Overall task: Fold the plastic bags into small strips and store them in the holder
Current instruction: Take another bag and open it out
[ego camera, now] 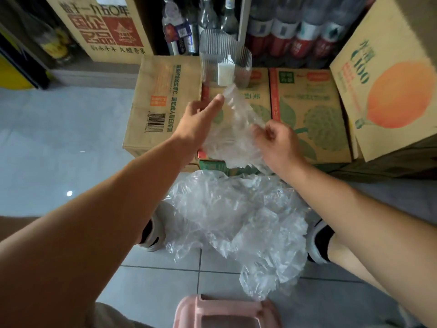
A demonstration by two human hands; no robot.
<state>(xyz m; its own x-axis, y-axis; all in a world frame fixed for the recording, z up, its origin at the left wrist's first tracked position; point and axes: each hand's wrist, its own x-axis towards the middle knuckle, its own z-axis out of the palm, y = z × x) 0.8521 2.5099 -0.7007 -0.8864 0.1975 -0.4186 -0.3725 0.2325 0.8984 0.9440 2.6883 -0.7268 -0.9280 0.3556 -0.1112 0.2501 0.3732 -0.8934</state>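
Note:
A clear crumpled plastic bag is stretched over the cardboard boxes between my two hands. My left hand pinches its top corner near the holder. My right hand pinches its right edge with curled fingers. The holder, a clear ribbed container, stands on the boxes just behind the bag and has one white folded strip inside. A heap of several more clear bags lies on the tiled floor between my feet.
Flat cardboard boxes form the work surface. An orange-printed carton stands at the right, another carton at the back left, bottles behind. A pink stool is at the bottom edge.

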